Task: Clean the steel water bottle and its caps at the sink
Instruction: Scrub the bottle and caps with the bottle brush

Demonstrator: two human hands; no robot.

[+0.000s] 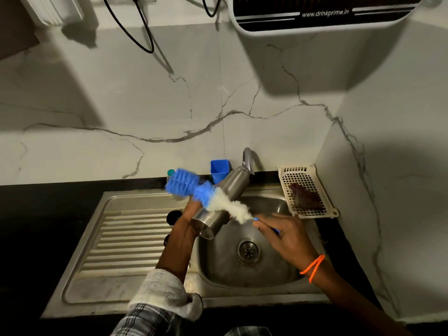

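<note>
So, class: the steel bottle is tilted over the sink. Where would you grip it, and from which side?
Grip the steel bottle round its wide lower body near the base, from the left and beneath, as the left hand does. The neck points up toward the tap, and the bottle brush in the right hand crosses its top side.
</note>
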